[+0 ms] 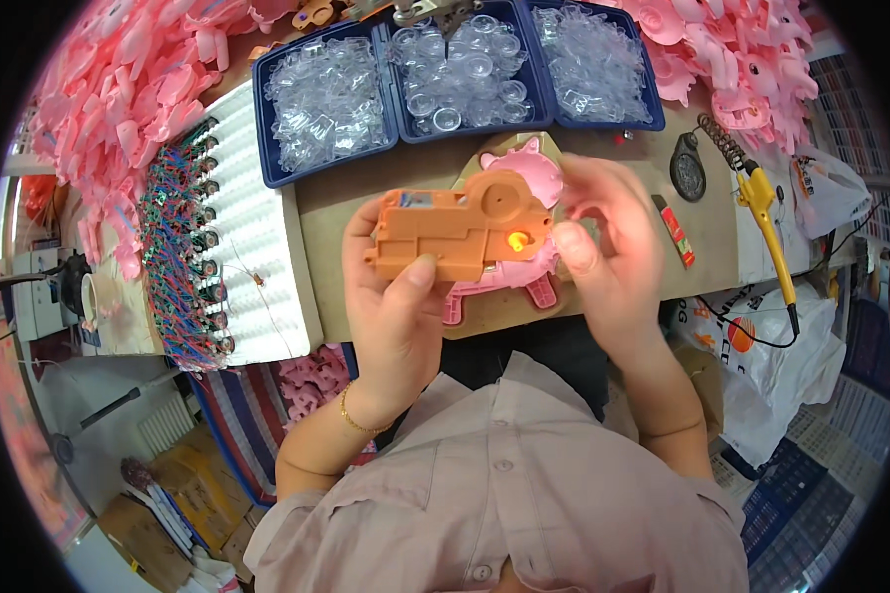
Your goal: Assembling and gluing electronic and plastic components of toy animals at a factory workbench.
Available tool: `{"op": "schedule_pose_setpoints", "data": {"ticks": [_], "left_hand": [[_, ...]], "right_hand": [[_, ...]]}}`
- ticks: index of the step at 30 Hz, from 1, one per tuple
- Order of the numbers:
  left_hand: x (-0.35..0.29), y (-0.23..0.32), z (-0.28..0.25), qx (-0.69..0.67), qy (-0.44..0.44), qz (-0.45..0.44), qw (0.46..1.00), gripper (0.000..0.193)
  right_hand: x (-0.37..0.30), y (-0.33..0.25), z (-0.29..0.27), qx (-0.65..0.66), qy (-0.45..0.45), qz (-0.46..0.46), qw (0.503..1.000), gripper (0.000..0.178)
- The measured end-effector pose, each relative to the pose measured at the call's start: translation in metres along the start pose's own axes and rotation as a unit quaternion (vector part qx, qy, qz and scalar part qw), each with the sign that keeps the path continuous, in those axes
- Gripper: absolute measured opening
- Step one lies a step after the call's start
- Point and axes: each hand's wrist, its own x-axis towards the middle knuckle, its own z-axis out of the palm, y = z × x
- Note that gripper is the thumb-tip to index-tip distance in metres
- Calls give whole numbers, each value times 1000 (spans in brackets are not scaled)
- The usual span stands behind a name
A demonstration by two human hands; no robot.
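Note:
My left hand (pixel 391 321) grips an orange plastic casing (pixel 430 242) by its left end, thumb across the front and fingers behind. The casing has a round raised part at its upper right and a small yellow knob (pixel 518 240) on its face. Close to the casing's right end is my right hand (pixel 618 247), its fingers bent and smeared by motion; whether it holds anything is hidden. Behind and below the casing, a pink animal-shaped plastic shell (pixel 536 176) lies on a tan board (pixel 499 324), partly covered by the casing and my hands.
Blue trays (pixel 398 140) of clear plastic parts stand at the back. Pink plastic parts (pixel 133 94) are heaped far left and far right (pixel 732 59). A white ridged sheet (pixel 257 237) bears wired components (pixel 193 247). A yellow-handled soldering iron (pixel 769 217) lies right.

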Motion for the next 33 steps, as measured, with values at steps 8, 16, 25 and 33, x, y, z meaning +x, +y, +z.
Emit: {"op": "schedule_pose_setpoints", "data": {"ticks": [8, 16, 25, 33], "left_hand": [[1, 25, -46, 349, -258, 30, 900, 39], [-25, 25, -38, 582, -253, 221, 741, 46], [-14, -20, -48, 590, -154, 364, 704, 43], [-10, -20, -46, 689, -85, 276, 665, 42]], "right_hand": [[10, -2, -36, 62, -252, -35, 965, 40], [-1, -5, -43, -3, -282, -118, 952, 38], [11, 35, -31, 4, -294, -91, 951, 46], [0, 43, -17, -96, -291, 64, 950, 40]]}}
